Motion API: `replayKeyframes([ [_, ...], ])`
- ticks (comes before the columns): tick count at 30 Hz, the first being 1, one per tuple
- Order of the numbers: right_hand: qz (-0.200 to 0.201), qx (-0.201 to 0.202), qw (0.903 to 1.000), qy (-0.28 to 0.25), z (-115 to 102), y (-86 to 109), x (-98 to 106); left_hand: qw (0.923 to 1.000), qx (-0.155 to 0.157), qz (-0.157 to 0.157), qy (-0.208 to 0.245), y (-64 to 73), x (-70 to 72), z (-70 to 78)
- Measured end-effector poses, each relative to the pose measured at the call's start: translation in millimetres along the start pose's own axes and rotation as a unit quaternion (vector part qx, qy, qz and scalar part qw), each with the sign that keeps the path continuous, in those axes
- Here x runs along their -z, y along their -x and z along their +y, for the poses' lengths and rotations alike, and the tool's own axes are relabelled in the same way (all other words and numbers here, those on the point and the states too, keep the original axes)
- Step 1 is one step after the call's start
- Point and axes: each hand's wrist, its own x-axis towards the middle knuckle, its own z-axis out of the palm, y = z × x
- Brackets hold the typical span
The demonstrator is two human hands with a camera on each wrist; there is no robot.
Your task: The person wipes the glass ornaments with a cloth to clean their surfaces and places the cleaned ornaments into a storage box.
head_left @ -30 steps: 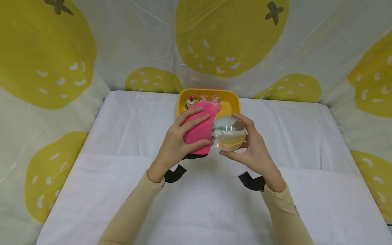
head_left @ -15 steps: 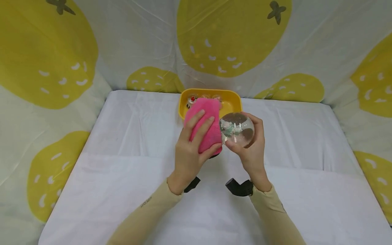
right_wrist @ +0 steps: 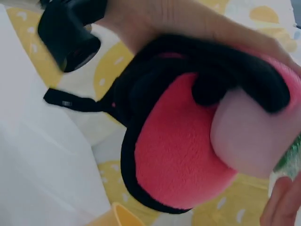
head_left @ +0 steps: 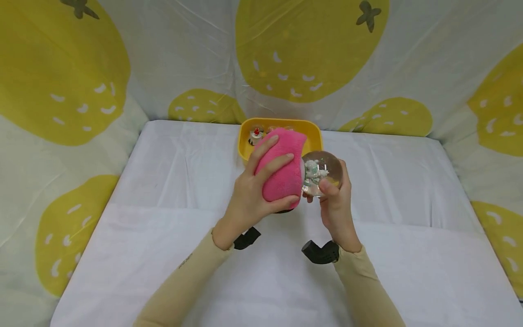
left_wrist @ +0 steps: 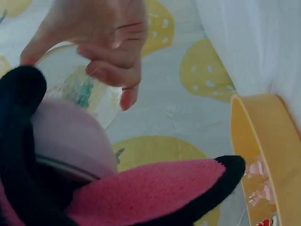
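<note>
My left hand (head_left: 253, 193) grips a pink plush cloth with black edging (head_left: 283, 175), its fingers spread across the back and the thumb along the near side. The cloth is wrapped against the pale pink base (right_wrist: 249, 134) of a snow globe (head_left: 328, 163). Inside the clear ball is a small white figure with green bits. On the right, my right hand (head_left: 337, 213) holds the glass ball, thumb on the near face and other fingers behind and below. Black edging and a loose black strap (right_wrist: 75, 101) show on the cloth's underside in the right wrist view.
Just beyond the hands, a yellow tray (head_left: 313, 134) stands at the back of the white-covered table (head_left: 171, 181). In it are a small red-topped piece (head_left: 256, 133) and small pink figures (left_wrist: 261, 190). A lemon-printed curtain (head_left: 204, 54) surrounds the table.
Both hands, the cloth and the globe have shifted right. The globe has turned, so its white figure shows more plainly. My right thumb has moved onto the ball's near face.
</note>
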Motion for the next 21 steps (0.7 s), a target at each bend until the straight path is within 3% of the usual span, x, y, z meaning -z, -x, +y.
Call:
replayKeyframes([
  [4,-0.053,-0.021,0.9984,0.002,-2.4,-1.0,5.2,0.9981,-0.007,-0.032,0.052,-7.0,7.3,-0.1],
  [8,-0.102,-0.006,0.9919,0.075,-4.1,-0.4,7.9,0.9978,0.018,-0.022,0.060,-3.5,9.9,-1.5],
  [12,-0.105,0.055,0.9817,0.149,-5.0,3.6,8.6,0.9952,0.054,-0.028,0.076,0.2,12.5,-2.0],
  [15,-0.104,0.124,0.9677,0.193,-5.9,5.3,9.5,0.9924,0.070,-0.039,0.093,0.6,13.4,-3.7],
  [18,-0.111,0.190,0.9443,0.245,-7.5,3.7,10.6,0.9912,0.080,-0.041,0.098,0.8,14.0,-4.7],
  [21,-0.095,0.213,0.9382,0.255,-9.3,2.1,9.6,0.9936,0.071,-0.049,0.073,2.6,11.4,-4.1],
])
